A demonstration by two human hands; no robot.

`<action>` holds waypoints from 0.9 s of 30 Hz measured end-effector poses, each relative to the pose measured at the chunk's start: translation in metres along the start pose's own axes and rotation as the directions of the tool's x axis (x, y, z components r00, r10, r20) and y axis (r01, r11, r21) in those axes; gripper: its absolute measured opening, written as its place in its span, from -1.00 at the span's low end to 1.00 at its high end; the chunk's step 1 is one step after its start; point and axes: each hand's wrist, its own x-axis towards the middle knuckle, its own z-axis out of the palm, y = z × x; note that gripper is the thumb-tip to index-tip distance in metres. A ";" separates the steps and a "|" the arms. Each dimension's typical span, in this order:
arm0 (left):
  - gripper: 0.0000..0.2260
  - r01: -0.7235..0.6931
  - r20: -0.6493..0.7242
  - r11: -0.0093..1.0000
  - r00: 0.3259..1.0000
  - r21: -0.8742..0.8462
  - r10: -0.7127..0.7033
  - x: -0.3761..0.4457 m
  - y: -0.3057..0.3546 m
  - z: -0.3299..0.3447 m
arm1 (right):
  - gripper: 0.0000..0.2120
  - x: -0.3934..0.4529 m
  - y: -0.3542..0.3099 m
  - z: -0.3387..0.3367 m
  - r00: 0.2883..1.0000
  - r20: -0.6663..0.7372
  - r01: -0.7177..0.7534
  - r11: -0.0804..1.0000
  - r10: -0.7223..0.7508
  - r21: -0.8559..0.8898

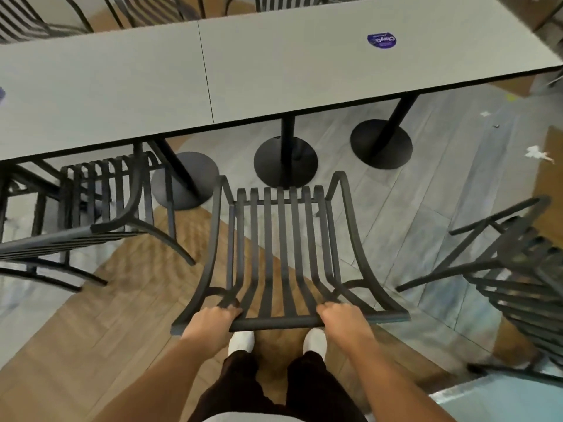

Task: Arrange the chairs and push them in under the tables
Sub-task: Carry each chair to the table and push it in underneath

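Note:
A black slatted metal chair (280,239) stands right in front of me, its seat facing the grey table (304,71). Its front edge is just short of the table's near edge. My left hand (213,322) grips the left part of the chair's top back rail. My right hand (344,318) grips the right part of the same rail. A second black chair (103,208) to the left sits partly under the neighbouring grey table (100,95). A third black chair (518,269) stands at the right, turned at an angle away from the table.
Three round black table bases (286,161) stand on the floor under the tables. More slatted chairs (27,22) line the far side. A purple sticker (381,41) is on the right tabletop. Paper scraps (537,153) litter the floor at the right. My white shoes (242,341) are behind the chair.

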 end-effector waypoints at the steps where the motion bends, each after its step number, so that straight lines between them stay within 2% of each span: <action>1: -0.52 0.010 0.002 1.000 1.000 -0.011 -0.010 0.002 0.002 -0.003 | -0.72 0.003 0.004 -0.003 1.000 -0.005 0.014 1.000 -0.014 -0.002; 11: -0.59 0.071 -0.030 0.996 0.997 -0.047 -0.072 0.034 -0.004 -0.027 | -0.72 0.053 0.026 -0.041 0.996 0.010 0.094 0.991 -0.094 -0.099; 27: -0.60 0.054 -0.103 0.991 0.992 -0.126 -0.068 0.111 -0.088 -0.103 | -0.72 0.187 0.007 -0.130 0.993 0.025 0.120 0.975 -0.117 -0.187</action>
